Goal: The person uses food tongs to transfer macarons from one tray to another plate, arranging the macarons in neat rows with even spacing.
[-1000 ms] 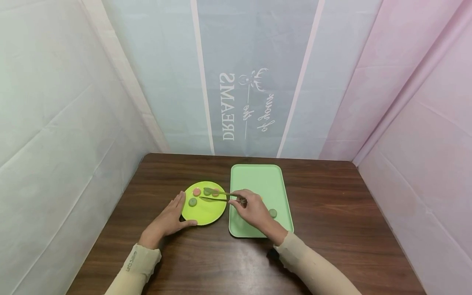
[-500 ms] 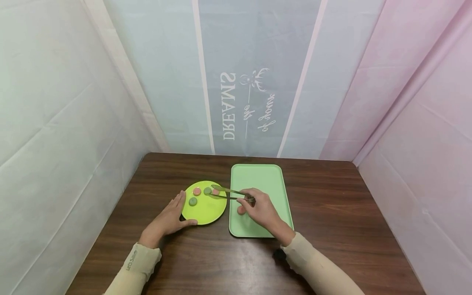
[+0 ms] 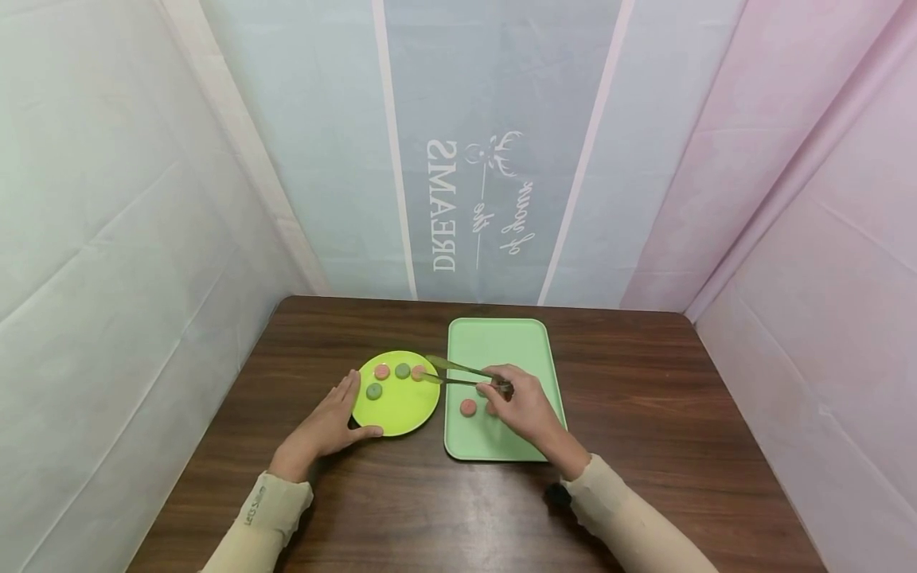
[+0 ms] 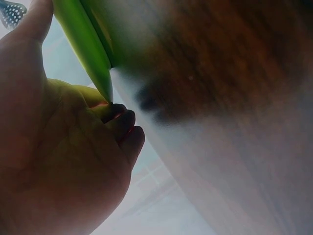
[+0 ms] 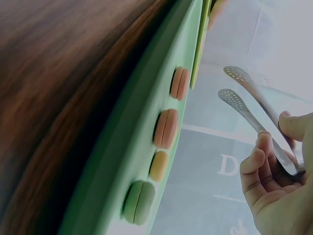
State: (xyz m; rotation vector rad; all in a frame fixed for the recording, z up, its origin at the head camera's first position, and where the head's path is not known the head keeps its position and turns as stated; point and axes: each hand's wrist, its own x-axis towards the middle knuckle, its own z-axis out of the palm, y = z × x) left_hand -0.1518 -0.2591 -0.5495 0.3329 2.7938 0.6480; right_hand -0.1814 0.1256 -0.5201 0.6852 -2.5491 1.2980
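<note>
My left hand (image 3: 325,426) rests at the left rim of a yellow-green plate (image 3: 401,414), fingers straight along its edge and thumb at the front. On the plate lie green macarons (image 3: 374,391) and pink macarons (image 3: 382,372). My right hand (image 3: 526,407) holds metal tongs (image 5: 249,117) with perforated tips. Their two arms stand apart with nothing between them, reaching from above the tray towards the plate's right rim. Under this hand, the pale green tray (image 3: 497,338) bears two pink macarons (image 5: 166,129), a yellow one and a green macaron (image 5: 140,202); the hand partly hides them in the head view.
Plate and tray sit side by side on a dark wooden table (image 3: 645,414), a narrow gap between them. A printed cloth backdrop (image 3: 494,95) rises behind the table's far edge, and pale cloth walls stand left and right.
My right hand has moved right with the tongs, drawing their tips from the middle of the plate to its right rim. A pink macaron on the tray has come into sight. My left hand stays put.
</note>
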